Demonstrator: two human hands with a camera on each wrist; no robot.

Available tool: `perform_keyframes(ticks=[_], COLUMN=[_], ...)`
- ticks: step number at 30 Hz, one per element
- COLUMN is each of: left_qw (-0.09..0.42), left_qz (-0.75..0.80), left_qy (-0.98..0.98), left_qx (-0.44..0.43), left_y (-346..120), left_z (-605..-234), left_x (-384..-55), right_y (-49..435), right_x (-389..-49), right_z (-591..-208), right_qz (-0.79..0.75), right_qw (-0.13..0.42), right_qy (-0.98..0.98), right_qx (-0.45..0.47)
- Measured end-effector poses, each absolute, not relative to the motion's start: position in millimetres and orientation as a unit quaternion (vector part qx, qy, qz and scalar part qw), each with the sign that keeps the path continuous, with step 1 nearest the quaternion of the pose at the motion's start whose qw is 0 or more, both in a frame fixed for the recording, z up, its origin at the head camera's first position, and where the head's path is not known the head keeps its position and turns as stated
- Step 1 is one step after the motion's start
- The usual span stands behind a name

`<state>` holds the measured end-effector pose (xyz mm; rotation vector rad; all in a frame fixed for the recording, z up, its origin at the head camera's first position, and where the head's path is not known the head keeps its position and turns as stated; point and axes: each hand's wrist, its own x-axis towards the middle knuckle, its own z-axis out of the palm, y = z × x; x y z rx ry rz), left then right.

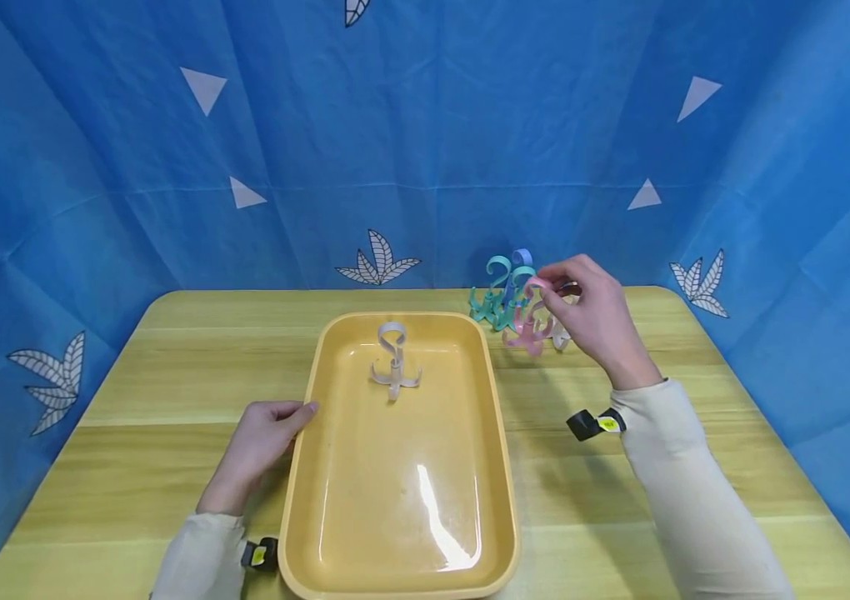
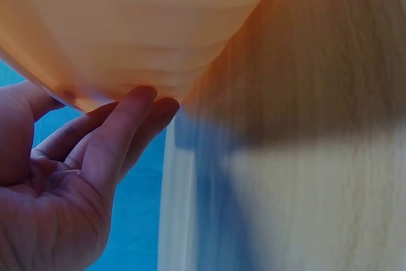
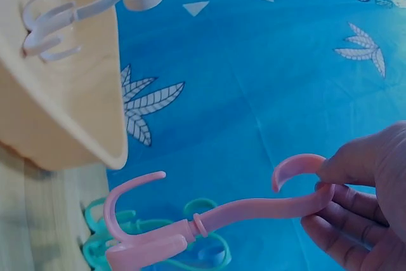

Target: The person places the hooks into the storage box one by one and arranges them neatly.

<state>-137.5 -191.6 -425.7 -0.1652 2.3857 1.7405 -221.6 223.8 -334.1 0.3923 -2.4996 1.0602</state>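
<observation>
the step in hand looks like picking up the next hook for the tray. the right hand (image 1: 593,321) has its grip closed in a pinch, thumb against fingers, on the curled top of a pink hook (image 3: 254,212); only the narrow strip of plastic separates them. that hook is beyond the tray's far right corner, its pronged base lowest; whether the base clears the tabletop (image 1: 170,383), i cannot tell.

the left hand (image 1: 263,437) has its grip closed on the left wall of the yellow tray (image 1: 365,483), thumb over the rim and fingertips against the outside, which seems meant to keep it steady. inside the tray, toward its far end, one pale hook (image 1: 395,377) stands upright on its prongs. judging by that, the loading is at an early stage.

close around the pink hook are two green hooks (image 1: 485,311), a blue hook (image 1: 522,257) behind them, and a whitish hook (image 1: 561,336) partly hidden by the right hand.

the next move likely calls for lifting the pink hook clear of its neighbours, as the prongs could snag, then carrying it left over the rim and setting it prongs down beside the pale one. the pinch sits high, so the base may swing; a slow, level lowering would suit.
</observation>
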Motion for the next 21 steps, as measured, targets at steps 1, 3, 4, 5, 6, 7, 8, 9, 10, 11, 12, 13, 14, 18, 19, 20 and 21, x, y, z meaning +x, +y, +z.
perform_keyframes(ticks=[1,3,4,5,6,7,8,9,10,11,12,13,14,18,19,20,21], left_qw=[0.091,0.093,0.095,0.096,0.098,0.102,0.105,0.109,0.109,0.109,0.109,0.107,0.107,0.110,0.111,0.113,0.113], left_qz=[0.584,0.587,0.590,0.593,0.599,0.604,0.609,0.611,0.609,0.609,0.608,0.605,0.603,0.604,0.605,0.608,0.610], left_qy=[0.804,0.802,0.799,0.797,0.793,0.788,0.784,0.782,0.784,0.784,0.785,0.787,0.789,0.788,0.787,0.784,0.783], left_qx=[-0.056,-0.058,-0.059,-0.059,-0.059,-0.058,-0.056,-0.055,-0.053,-0.052,-0.051,-0.051,-0.052,-0.051,-0.049,-0.048,-0.047], left_y=[-191.8,-192.0,-192.0,-192.1,-192.2,-192.0,-192.1,-192.4,-193.1,-194.1,-195.1,-196.0,-196.9,-197.7,-196.9,-195.7,-194.2], left_z=[-425.9,-426.3,-426.4,-426.5,-426.6,-426.3,-426.1,-425.8,-425.4,-424.9,-424.3,-424.0,-423.7,-423.2,-423.5,-423.7,-423.9], left_x=[-137.4,-137.4,-137.4,-137.4,-137.5,-137.9,-138.3,-138.4,-138.3,-138.0,-137.4,-137.0,-136.4,-135.1,-135.3,-135.7,-136.4], right_y=[222.5,220.0,218.6,217.1,215.6,214.3,212.8,211.0,208.9,206.6,204.0,201.5,198.9,191.3,190.5,189.9,189.3], right_x=[-221.2,-221.1,-221.3,-221.6,-221.7,-221.5,-221.3,-221.2,-221.2,-221.0,-220.7,-220.8,-220.6,-217.6,-216.6,-215.6,-214.9], right_z=[-332.3,-328.8,-327.0,-325.4,-323.5,-321.2,-319.2,-317.5,-316.2,-315.1,-314.3,-313.6,-313.2,-311.1,-310.2,-308.9,-307.5], right_qz=[0.379,0.382,0.382,0.382,0.380,0.379,0.379,0.378,0.377,0.375,0.374,0.374,0.374,0.372,0.370,0.370,0.370], right_qw=[0.197,0.194,0.194,0.192,0.192,0.193,0.194,0.195,0.195,0.196,0.196,0.194,0.192,0.190,0.191,0.191,0.191], right_qy=[-0.893,-0.891,-0.890,-0.890,-0.890,-0.890,-0.889,-0.888,-0.887,-0.886,-0.885,-0.884,-0.883,-0.878,-0.878,-0.876,-0.875], right_qx=[0.143,0.149,0.154,0.159,0.164,0.167,0.171,0.175,0.182,0.189,0.196,0.203,0.211,0.234,0.238,0.242,0.246])
